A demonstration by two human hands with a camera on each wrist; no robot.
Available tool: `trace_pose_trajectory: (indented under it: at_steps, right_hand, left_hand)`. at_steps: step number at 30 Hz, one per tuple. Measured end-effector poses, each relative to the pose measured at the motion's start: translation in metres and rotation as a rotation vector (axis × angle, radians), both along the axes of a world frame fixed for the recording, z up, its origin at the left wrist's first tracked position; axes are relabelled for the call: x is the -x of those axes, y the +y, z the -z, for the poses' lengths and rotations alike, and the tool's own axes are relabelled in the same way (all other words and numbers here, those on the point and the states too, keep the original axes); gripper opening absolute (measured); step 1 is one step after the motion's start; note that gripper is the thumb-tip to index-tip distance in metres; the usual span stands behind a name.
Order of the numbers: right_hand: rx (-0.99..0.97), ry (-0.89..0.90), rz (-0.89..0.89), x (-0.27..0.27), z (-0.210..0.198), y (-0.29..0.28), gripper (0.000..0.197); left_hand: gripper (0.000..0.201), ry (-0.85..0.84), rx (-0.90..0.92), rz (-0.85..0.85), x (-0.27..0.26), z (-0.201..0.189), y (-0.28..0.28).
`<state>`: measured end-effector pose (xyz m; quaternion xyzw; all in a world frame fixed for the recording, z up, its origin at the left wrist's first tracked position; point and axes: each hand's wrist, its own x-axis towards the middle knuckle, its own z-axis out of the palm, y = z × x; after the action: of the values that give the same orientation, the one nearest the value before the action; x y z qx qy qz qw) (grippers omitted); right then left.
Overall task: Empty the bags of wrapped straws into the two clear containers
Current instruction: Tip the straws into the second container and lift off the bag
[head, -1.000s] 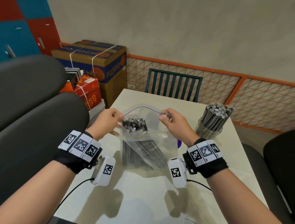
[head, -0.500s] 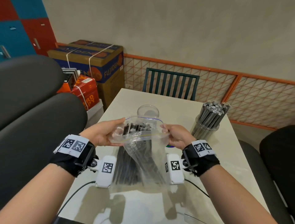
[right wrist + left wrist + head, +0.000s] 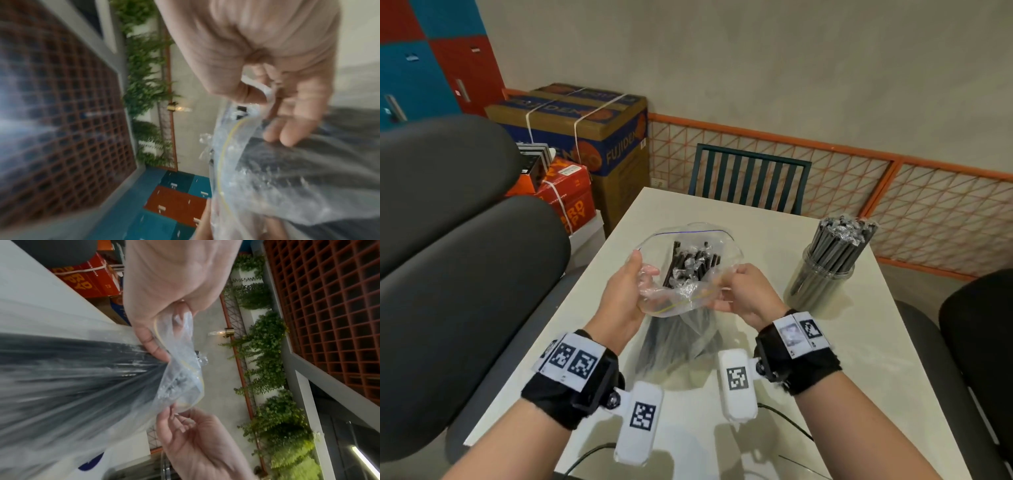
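Note:
A clear zip bag (image 3: pixel 681 308) full of dark wrapped straws (image 3: pixel 693 263) hangs upright over the white table (image 3: pixel 859 342), its mouth spread wide. My left hand (image 3: pixel 643 274) grips the left rim and my right hand (image 3: pixel 732 281) pinches the right rim. In the left wrist view my left hand's thumb (image 3: pixel 156 350) presses the bag (image 3: pixel 185 373) by its yellow seal line. In the right wrist view my right hand (image 3: pixel 275 104) holds the bag's edge (image 3: pixel 236 146). A clear container (image 3: pixel 822 287) packed with straws stands at the right. No other container shows; the bag covers the table behind it.
A green slatted chair (image 3: pixel 750 178) stands at the table's far end. Black padded chairs sit at the left (image 3: pixel 465 274) and right (image 3: pixel 976 325). Strapped cardboard boxes (image 3: pixel 585 130) are stacked at the back left. An orange lattice fence (image 3: pixel 893 205) runs along the wall.
Both hands have come nearer to me and pulled the bag's mouth wider. The rim now folds back over my fingers, and the empty clear container seen behind it is hidden.

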<state>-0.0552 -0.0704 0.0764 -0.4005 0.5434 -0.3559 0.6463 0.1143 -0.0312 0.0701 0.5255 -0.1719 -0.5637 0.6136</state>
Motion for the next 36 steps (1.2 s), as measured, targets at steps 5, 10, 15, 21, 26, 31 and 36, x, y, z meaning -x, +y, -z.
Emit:
trace_pose_trajectory:
  at_steps: [5, 10, 15, 21, 26, 31, 36]
  right_hand:
    - [-0.142, -0.547, 0.125, 0.005, 0.004, 0.006, 0.034]
    - [-0.191, -0.398, 0.072, 0.009, 0.014, 0.013, 0.033]
    - [0.367, 0.353, -0.119, 0.017, 0.006, 0.006, 0.054]
    - [0.456, 0.434, -0.131, 0.021, -0.004, 0.003, 0.052]
    - [0.115, 0.329, -0.034, 0.011, 0.011, -0.010, 0.051]
    - [-0.033, 0.179, 0.061, 0.013, 0.024, -0.015, 0.023]
    - [-0.109, 0.044, 0.139, 0.019, 0.036, -0.010, 0.027]
  left_hand:
    - [0.042, 0.377, -0.043, -0.007, -0.007, 0.006, 0.006]
    - [0.029, 0.352, -0.213, 0.006, -0.010, 0.012, 0.008]
    - [0.042, -0.135, -0.208, 0.311, -0.010, -0.001, 0.018]
    - [0.029, -0.381, -0.211, 0.461, -0.013, -0.021, 0.007]
    - [0.028, -0.192, -0.351, 0.372, -0.007, -0.010, -0.015]
    - [0.039, -0.168, -0.472, 0.429, -0.002, -0.012, -0.024]
    - [0.042, -0.083, -0.501, 0.426, -0.008, 0.010, -0.021]
